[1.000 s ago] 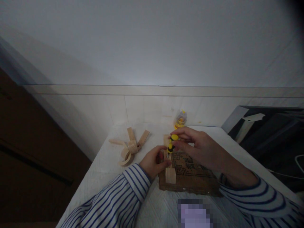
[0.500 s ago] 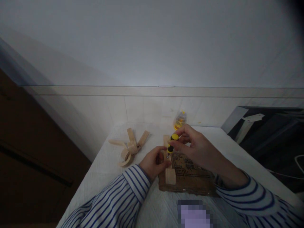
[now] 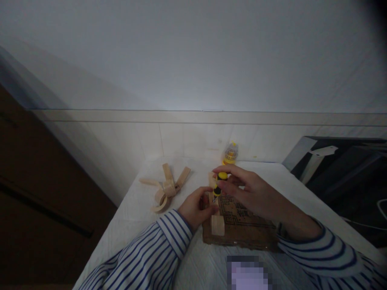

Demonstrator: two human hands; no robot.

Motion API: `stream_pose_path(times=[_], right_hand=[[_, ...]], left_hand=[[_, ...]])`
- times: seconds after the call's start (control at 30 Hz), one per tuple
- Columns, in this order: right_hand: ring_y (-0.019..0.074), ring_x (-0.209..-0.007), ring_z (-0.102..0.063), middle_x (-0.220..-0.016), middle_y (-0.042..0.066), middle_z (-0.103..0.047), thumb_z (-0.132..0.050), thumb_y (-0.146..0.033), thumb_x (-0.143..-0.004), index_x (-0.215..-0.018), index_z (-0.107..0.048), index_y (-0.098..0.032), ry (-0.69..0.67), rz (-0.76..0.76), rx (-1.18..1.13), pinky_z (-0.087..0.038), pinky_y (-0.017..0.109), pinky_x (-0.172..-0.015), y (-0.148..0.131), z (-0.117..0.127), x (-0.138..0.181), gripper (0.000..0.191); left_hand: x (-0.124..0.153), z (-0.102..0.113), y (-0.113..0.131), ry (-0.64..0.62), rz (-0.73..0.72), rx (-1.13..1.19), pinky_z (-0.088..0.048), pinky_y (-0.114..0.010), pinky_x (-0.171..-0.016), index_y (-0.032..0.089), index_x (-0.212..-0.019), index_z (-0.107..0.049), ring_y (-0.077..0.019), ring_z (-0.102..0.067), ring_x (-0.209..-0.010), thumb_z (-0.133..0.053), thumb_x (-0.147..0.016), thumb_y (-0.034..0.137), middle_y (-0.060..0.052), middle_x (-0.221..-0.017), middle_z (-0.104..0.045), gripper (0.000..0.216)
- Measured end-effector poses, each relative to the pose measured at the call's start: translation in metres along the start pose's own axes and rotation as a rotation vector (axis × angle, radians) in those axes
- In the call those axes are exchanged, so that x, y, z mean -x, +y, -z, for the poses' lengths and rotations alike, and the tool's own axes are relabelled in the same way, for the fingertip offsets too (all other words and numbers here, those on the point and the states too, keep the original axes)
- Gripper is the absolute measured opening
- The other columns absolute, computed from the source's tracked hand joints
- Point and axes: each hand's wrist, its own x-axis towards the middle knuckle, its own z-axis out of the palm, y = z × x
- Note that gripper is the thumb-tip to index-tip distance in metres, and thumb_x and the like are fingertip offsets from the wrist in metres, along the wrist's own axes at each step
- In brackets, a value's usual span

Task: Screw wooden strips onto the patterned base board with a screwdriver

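A short yellow-and-black screwdriver [image 3: 219, 183] stands nearly upright, its handle between the thumb and fingers of my right hand [image 3: 250, 185]. Its metal tip meets a pale wooden piece [image 3: 217, 225], a long strip with a block at the near end. This piece lies along the left side of a brown carved board [image 3: 248, 235]. My left hand [image 3: 195, 207] is closed around the strip's left edge, thumb near the screwdriver tip. Any screw under the tip is too small to make out.
Left on the white-covered table [image 3: 121, 229] lies an assembly of curved and flat wooden pieces [image 3: 169, 188]. A clear container with yellow parts [image 3: 230, 153] stands at the back by the wall. Dark equipment [image 3: 347, 181] leans at the right; a blurred patch covers the front.
My right-hand fingers have shifted slightly around the screwdriver handle and the hand sits a little lower. The left hand and the wooden piece hold their place.
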Motion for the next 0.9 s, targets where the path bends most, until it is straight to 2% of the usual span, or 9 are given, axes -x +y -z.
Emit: stream_pose_path(times=[0.13, 0.2, 0.3, 0.5, 0.63, 0.9], right_hand=[[0.0190, -0.089, -0.062, -0.111, 0.007, -0.062, -0.038, -0.040, -0.089, -0.119, -0.052, -0.024, -0.051, 0.047, 0.049, -0.048, 0.036, -0.079, -0.0022, 0.0071, 0.0021, 0.037], [0.0204, -0.098, -0.059, -0.114, 0.007, -0.062, -0.037, -0.039, -0.090, -0.120, -0.052, -0.024, -0.060, 0.058, 0.087, -0.045, 0.039, -0.085, -0.0040, 0.0097, 0.0031, 0.038], [0.0202, -0.103, -0.057, -0.113, 0.006, -0.063, -0.038, -0.038, -0.089, -0.119, -0.054, -0.023, -0.059, 0.042, 0.102, -0.045, 0.037, -0.087, -0.0066, 0.0110, 0.0036, 0.037], [0.0182, -0.090, -0.061, -0.103, 0.004, -0.066, -0.043, -0.036, -0.087, -0.110, -0.057, -0.022, -0.039, 0.033, 0.096, -0.049, 0.029, -0.071, -0.0055, 0.0091, 0.0014, 0.030], [0.0173, -0.080, -0.063, -0.090, 0.004, -0.068, -0.047, -0.038, -0.085, -0.104, -0.059, -0.022, -0.010, 0.006, 0.084, -0.048, 0.026, -0.060, -0.0035, 0.0084, 0.0015, 0.027], [0.0157, -0.064, -0.063, -0.073, 0.002, -0.065, -0.051, -0.042, -0.082, -0.091, -0.053, -0.021, 0.043, -0.032, 0.021, -0.047, 0.026, -0.051, -0.0006, 0.0036, 0.0006, 0.023]], left_hand=[[0.0002, 0.0000, -0.0025, -0.011, -0.002, 0.038, -0.029, -0.021, -0.049, 0.014, -0.110, -0.047, -0.0084, -0.036, -0.053, -0.063, -0.069, 0.027, 0.007, -0.064, -0.039, 0.045], [0.0001, -0.0001, -0.0033, -0.015, -0.004, 0.052, -0.029, -0.021, -0.049, 0.014, -0.110, -0.047, -0.0088, -0.036, -0.054, -0.063, -0.069, 0.026, 0.007, -0.063, -0.038, 0.045], [-0.0001, 0.0000, -0.0034, -0.016, -0.005, 0.040, -0.029, -0.021, -0.049, 0.015, -0.110, -0.048, -0.0091, -0.036, -0.054, -0.063, -0.069, 0.027, 0.007, -0.063, -0.038, 0.045], [-0.0001, 0.0002, -0.0028, -0.013, 0.004, 0.008, -0.027, -0.021, -0.048, 0.016, -0.110, -0.047, -0.0084, -0.035, -0.053, -0.063, -0.070, 0.029, 0.007, -0.063, -0.038, 0.045], [-0.0004, -0.0003, -0.0040, -0.006, -0.009, 0.011, -0.028, -0.021, -0.050, 0.016, -0.109, -0.048, -0.0087, -0.036, -0.054, -0.063, -0.069, 0.029, 0.006, -0.064, -0.038, 0.044], [0.0000, -0.0009, -0.0011, 0.000, 0.003, 0.040, -0.028, -0.020, -0.049, 0.015, -0.108, -0.047, -0.0083, -0.035, -0.053, -0.062, -0.069, 0.025, 0.007, -0.062, -0.037, 0.043]])
